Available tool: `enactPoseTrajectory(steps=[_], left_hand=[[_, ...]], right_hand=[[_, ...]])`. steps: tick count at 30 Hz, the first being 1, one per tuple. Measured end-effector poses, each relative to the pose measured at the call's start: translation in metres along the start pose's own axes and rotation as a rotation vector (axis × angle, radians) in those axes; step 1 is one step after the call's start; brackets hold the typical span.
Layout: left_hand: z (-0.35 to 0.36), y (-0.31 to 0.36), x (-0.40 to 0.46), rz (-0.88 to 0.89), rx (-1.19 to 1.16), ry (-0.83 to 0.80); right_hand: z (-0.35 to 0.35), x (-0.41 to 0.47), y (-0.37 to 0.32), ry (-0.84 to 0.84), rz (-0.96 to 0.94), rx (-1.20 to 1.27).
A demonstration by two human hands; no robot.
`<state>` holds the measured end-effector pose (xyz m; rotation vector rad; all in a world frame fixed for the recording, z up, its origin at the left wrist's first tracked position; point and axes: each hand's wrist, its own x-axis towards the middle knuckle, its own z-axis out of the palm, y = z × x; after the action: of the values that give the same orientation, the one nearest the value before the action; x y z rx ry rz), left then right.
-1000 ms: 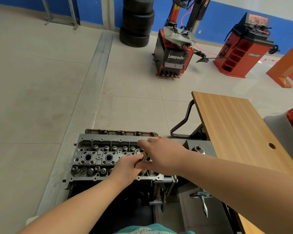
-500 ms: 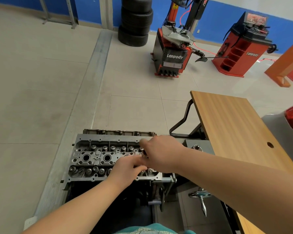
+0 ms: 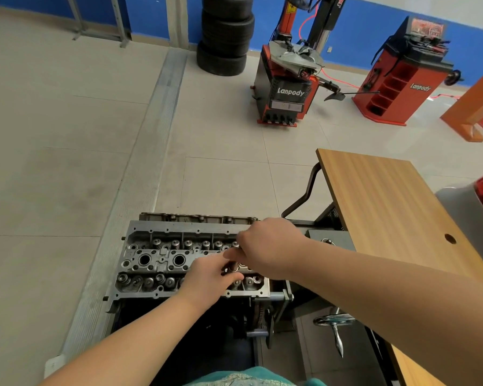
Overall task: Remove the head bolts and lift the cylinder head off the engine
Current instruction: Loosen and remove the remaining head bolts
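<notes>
Two bare hands meet over the right end of the cylinder head [image 3: 162, 260], which sits on the engine on a stand at the near centre of the view, valve springs and spark plug wells facing up. The left hand [image 3: 209, 277] reaches in from the near side, its fingers curled round a small metal part, seemingly a head bolt [image 3: 232, 267], at the middle row of the head. The right hand [image 3: 268, 246] comes in from the right, its fingers bent and pinching down at the same spot, touching the left hand; what exactly it holds I cannot tell, since the fingers hide it. Just right of the engine stands a wooden bench [image 3: 388, 213] with a round hole near its right edge. Below it, on the near right, a chrome handwheel [image 3: 333, 321] sticks out from the stand. Far across the tiled floor are a stack of tyres [image 3: 225, 37], a Lanpody tyre changer [image 3: 289, 87] and a red wheel balancer [image 3: 402, 76] against the blue wall
</notes>
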<state>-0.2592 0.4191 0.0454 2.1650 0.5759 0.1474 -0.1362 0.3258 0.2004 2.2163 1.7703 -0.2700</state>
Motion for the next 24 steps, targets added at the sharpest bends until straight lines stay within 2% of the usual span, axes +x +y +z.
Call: enactPoseTrajectory(steps=[3, 7, 9, 11, 13, 14, 16, 18, 22, 24], left_hand=[[0.002, 0.000, 0.001, 0.055, 0.016, 0.015], [-0.001, -0.001, 0.000, 0.111, 0.029, -0.142], [-0.003, -0.005, 0.000, 0.097, 0.036, -0.138], [-0.006, -0.005, 0.001, 0.049, 0.002, -0.084], [-0.005, -0.004, 0.000, 0.016, -0.062, -0.010], [-0.005, -0.003, 0.000, -0.001, -0.073, 0.022], [-0.003, -0.003, -0.002, 0.011, -0.072, 0.058], [-0.002, -0.003, -0.004, 0.076, -0.048, 0.013], [-0.003, -0.003, -0.002, 0.073, 0.063, -0.132], [-0.005, 0.001, 0.000, 0.059, 0.069, -0.099]], right_hand=[[0.001, 0.003, -0.004, -0.021, -0.053, -0.024], [0.004, -0.003, 0.007, 0.064, -0.403, -0.053], [0.004, -0.006, 0.013, 0.082, -0.521, -0.049], [0.007, -0.009, 0.008, 0.114, -0.437, 0.028], [0.005, -0.008, 0.001, 0.124, -0.202, 0.105], [0.005, -0.005, -0.002, 0.112, -0.101, 0.091], [0.008, 0.001, -0.004, 0.092, -0.045, 0.020], [0.009, 0.002, -0.003, 0.042, -0.120, 0.015], [0.007, -0.002, 0.009, 0.029, -0.476, -0.047], [0.006, -0.006, 0.007, 0.050, -0.490, 0.010]])
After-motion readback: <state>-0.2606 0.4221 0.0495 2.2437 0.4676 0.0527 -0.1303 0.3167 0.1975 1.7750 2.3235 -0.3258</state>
